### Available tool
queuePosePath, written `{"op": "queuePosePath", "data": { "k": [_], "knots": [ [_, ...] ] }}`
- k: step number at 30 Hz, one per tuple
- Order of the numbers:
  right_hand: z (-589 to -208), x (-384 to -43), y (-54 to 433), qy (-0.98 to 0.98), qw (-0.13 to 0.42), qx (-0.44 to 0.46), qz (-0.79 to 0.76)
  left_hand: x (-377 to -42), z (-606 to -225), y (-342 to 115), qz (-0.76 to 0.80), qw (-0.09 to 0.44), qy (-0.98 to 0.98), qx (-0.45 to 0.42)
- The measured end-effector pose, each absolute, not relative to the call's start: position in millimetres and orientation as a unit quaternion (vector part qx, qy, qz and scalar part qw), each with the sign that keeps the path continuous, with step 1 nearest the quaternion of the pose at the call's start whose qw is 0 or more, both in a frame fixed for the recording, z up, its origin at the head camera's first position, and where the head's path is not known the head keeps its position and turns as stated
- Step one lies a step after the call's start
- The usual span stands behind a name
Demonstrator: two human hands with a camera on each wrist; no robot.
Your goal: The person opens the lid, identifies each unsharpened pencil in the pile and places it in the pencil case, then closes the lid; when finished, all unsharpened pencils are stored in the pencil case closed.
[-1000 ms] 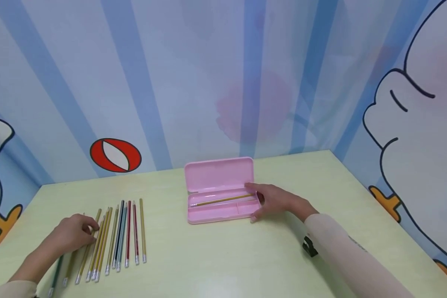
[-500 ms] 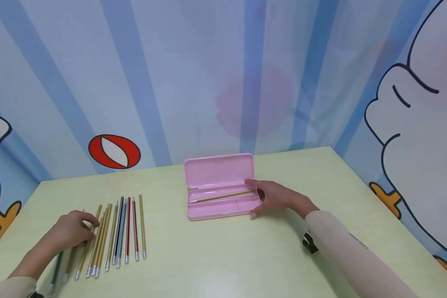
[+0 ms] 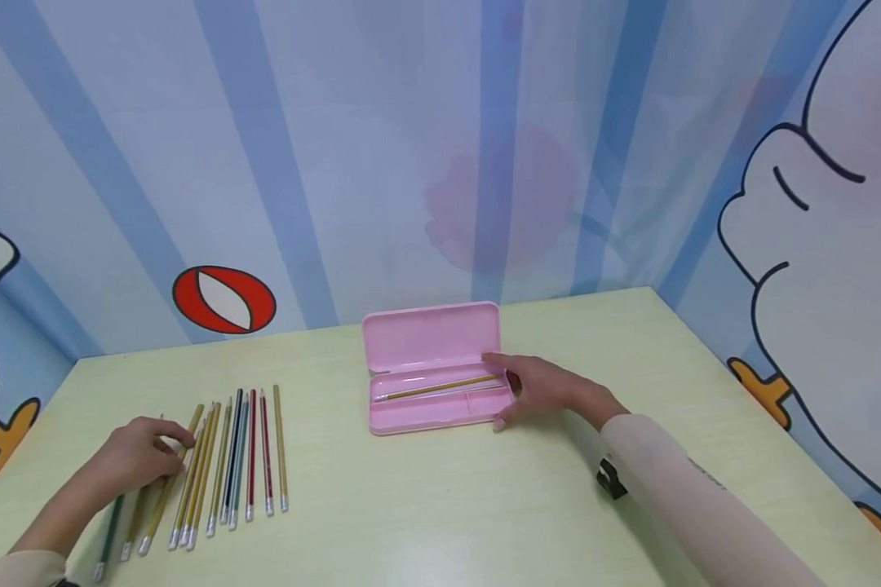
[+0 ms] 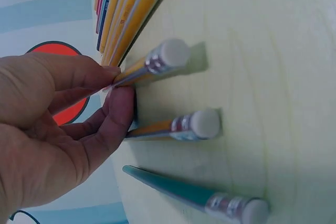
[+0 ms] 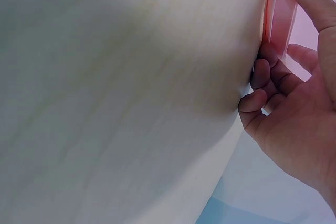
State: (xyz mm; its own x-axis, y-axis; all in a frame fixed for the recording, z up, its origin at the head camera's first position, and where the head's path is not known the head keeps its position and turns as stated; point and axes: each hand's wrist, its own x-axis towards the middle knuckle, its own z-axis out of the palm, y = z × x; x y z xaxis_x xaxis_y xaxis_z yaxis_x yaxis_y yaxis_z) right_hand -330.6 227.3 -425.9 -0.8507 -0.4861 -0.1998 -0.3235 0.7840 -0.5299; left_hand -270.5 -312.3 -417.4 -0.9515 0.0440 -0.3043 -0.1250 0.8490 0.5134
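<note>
At the left of the head view, my left hand [image 3: 134,455] pinches a yellow pencil [image 3: 154,518] between thumb and fingertips. In the left wrist view its white eraser [image 4: 175,53] stands slightly off the table, with a shadow beneath. Another yellow pencil [image 4: 157,129] and a green pencil [image 4: 173,186] lie beside that hand. My right hand [image 3: 546,387] grips the right end of an open pink pencil case [image 3: 418,421], thumb at the front edge and a finger near the hinge. One yellow pencil [image 3: 440,386] lies in the case's long rear compartment.
Several pencils lie side by side right of my left hand, including a red pencil [image 3: 252,456] and a dark blue pencil [image 3: 232,456], erasers toward me. The pale table [image 3: 411,514] ends at a printed blue curtain-like backdrop [image 3: 396,163].
My left hand's pinched pencil has swung its eraser end a little to the left. The right hand stays on the pencil case.
</note>
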Motion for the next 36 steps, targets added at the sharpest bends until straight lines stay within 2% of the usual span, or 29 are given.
{"op": "queuePosePath", "data": {
  "k": [6, 16, 27, 36],
  "knots": [
    [-424.3, -330.4, 226.8, 0.929, 0.163, -0.219, -0.25, -271.0, -403.8, -313.9, 0.295, 0.163, 0.941, -0.022],
    [-423.8, -328.2, 227.1, 0.929, 0.161, -0.218, -0.253, -267.9, -381.1, -305.4, 0.316, 0.138, 0.939, 0.018],
    [-427.3, -330.3, 226.7, 0.928, 0.161, -0.218, -0.255, -264.9, -371.8, -275.6, 0.391, 0.091, 0.911, 0.099],
    [-427.1, -331.4, 225.3, 0.929, 0.161, -0.219, -0.25, -278.5, -368.1, -230.8, 0.396, 0.12, 0.886, 0.207]
  ]
}}
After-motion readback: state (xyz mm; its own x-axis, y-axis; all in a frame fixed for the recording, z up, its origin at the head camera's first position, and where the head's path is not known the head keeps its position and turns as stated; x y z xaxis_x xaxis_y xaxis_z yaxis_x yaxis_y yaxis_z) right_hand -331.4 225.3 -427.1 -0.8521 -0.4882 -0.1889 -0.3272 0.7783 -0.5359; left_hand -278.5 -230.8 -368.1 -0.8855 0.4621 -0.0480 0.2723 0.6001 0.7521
